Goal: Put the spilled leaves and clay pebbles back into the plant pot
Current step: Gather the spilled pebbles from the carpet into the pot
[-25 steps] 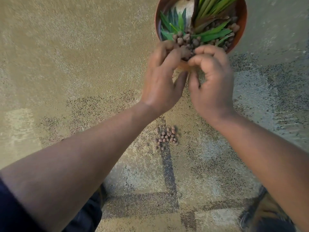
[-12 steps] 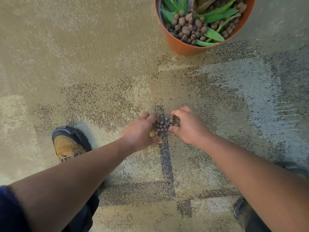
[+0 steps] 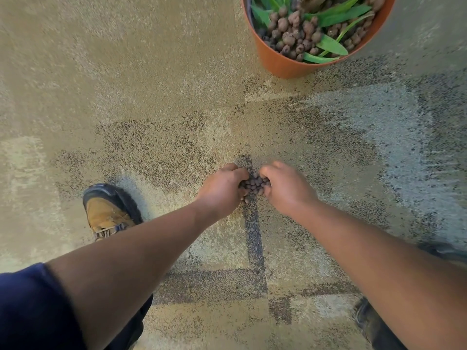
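Observation:
An orange plant pot (image 3: 285, 65) stands at the top of the view, holding green leaves (image 3: 331, 45) and brown clay pebbles (image 3: 295, 31). On the carpet below it lies a small heap of spilled clay pebbles (image 3: 253, 184). My left hand (image 3: 222, 189) and my right hand (image 3: 285, 188) sit on either side of the heap, fingers curled in around the pebbles and scooping them together. A few pebbles (image 3: 246, 199) lie loose at the heap's near edge. No spilled leaves show on the floor.
The floor is patterned beige and grey carpet (image 3: 151, 109). My tan shoe (image 3: 108, 213) stands left of the hands, and a dark shoe (image 3: 366, 322) shows at the lower right under my right arm.
A second ago both hands were up at the pot's rim releasing pebbles. They dropped to the floor heap and have since closed tighter around it.

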Demonstrator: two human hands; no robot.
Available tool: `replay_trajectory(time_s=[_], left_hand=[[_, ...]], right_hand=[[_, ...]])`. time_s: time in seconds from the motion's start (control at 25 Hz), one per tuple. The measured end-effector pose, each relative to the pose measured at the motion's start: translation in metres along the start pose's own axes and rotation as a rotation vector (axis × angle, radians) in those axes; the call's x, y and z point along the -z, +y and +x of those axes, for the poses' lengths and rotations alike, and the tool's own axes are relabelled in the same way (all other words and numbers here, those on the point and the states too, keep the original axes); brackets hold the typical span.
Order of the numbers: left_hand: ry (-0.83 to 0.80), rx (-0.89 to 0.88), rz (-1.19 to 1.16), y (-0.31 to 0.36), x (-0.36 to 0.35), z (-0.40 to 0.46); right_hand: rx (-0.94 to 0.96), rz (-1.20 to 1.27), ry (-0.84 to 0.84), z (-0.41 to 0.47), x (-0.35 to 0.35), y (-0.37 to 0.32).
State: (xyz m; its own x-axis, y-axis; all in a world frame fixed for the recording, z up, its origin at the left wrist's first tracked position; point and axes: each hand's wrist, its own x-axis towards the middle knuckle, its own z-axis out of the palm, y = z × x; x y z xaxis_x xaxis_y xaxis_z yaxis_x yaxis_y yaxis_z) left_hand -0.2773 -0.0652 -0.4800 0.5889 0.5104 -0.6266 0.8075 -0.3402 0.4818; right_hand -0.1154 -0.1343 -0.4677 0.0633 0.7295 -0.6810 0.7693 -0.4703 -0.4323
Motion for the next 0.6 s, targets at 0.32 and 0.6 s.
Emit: replay_trajectory(time_s=[0.32,0.6], left_hand=[[-0.054,-0.110,0.150,-0.0008,0.0038,0.0018],[-0.041,-0.170,0.232,-0.0008,0.0014,0.0020]], right_hand=[[0.010,-0.074,-0.030,0.0012,-0.0002,0.0046],[0.036,-0.114,-0.020,0.0019,-0.0031,0.0064]])
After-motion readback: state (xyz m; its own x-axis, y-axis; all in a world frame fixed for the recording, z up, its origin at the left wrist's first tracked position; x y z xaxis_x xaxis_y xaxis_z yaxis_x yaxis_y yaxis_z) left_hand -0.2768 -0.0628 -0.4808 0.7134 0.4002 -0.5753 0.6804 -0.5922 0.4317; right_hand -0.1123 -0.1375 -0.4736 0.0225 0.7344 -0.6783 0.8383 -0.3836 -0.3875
